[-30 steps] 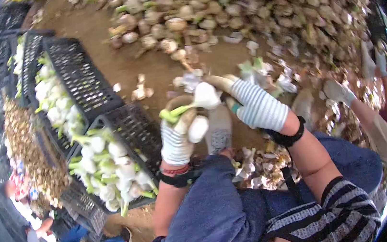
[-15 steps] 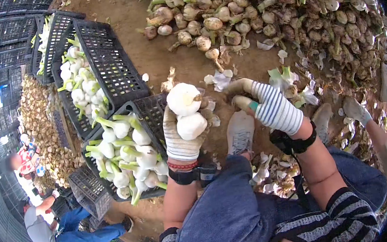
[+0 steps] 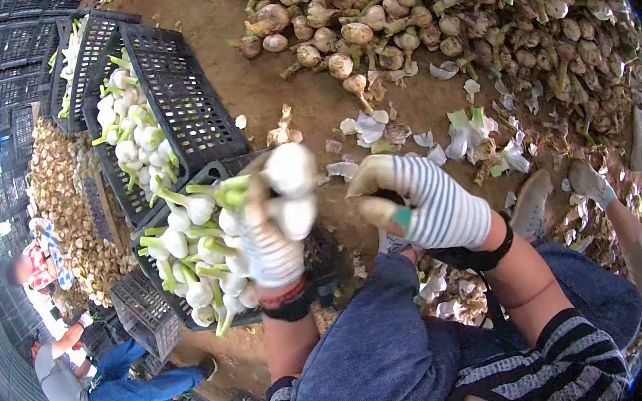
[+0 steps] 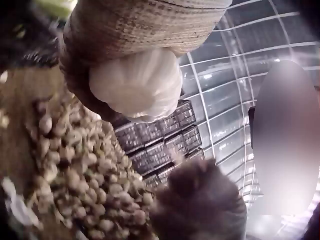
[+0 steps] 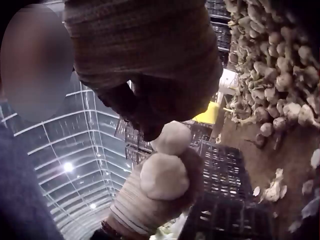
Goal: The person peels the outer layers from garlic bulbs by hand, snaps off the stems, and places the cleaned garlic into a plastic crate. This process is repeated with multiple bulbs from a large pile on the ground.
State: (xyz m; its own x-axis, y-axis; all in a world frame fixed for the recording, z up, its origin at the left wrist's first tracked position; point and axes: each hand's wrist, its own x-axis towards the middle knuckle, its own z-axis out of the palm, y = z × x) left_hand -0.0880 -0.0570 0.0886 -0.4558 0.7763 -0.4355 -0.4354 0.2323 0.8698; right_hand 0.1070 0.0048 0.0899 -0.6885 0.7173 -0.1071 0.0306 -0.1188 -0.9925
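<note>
Two peeled white garlic bulbs, the upper [image 3: 291, 169] and the lower [image 3: 295, 216], are held in my gloved left hand [image 3: 268, 239], with green stem near its fingertips. In the left wrist view, the fingers of the left hand [image 4: 135, 30] curl over a white bulb [image 4: 137, 85]. To the right, my gloved right hand [image 3: 437, 198] has its fingers loosely bent, with a gap before the thumb and nothing visible between them. The right wrist view has the right hand [image 5: 145, 55] above the bulbs [image 5: 165, 177] in the left hand [image 5: 132, 200].
A black crate [image 3: 156, 278] of white garlic stands beside the left hand, with another filled crate [image 3: 102, 147] behind. Unpeeled garlic [image 3: 458, 7] is heaped at the top right. Loose skins [image 3: 473, 134] lie on the ground. A person in blue jeans [image 3: 132, 388] is at lower left.
The left hand has moved left with the two bulbs, over the crate's edge, and green stem now shows at its fingers. The right hand has moved slightly left and down.
</note>
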